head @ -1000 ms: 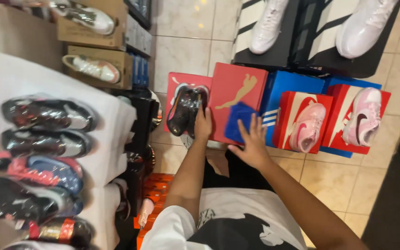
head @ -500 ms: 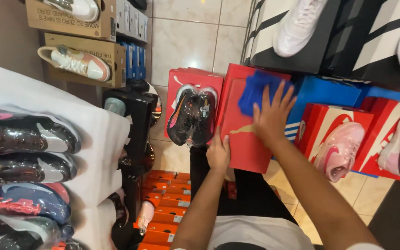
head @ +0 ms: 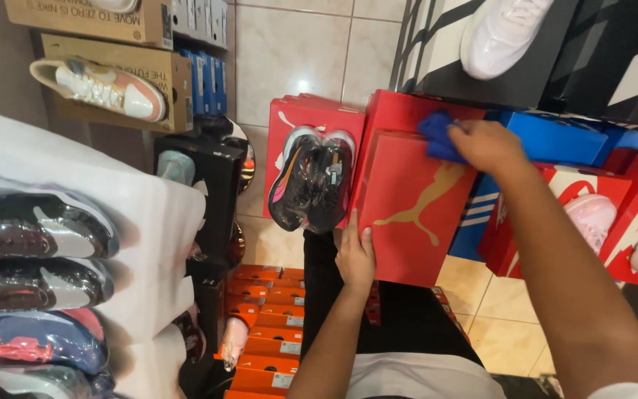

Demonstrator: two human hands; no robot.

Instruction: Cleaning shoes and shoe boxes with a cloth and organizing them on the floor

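At far left, four plastic-wrapped shoes (head: 35, 236) lie in a column on a white cloth-covered stand (head: 164, 222). Two cardboard boxes (head: 112, 81) sit above, one topped by a cream sneaker (head: 97, 85). One dark pair of shoes (head: 311, 181) rests on a red box (head: 311, 122). The left hand (head: 356, 255) grips the lower-left edge of the red shoebox (head: 415, 207), fingers curled around it. The right hand (head: 489, 144) presses a blue cloth (head: 437, 137) on the box's upper edge, fingers closed over it. Bare floor tiles (head: 496, 303) show below.
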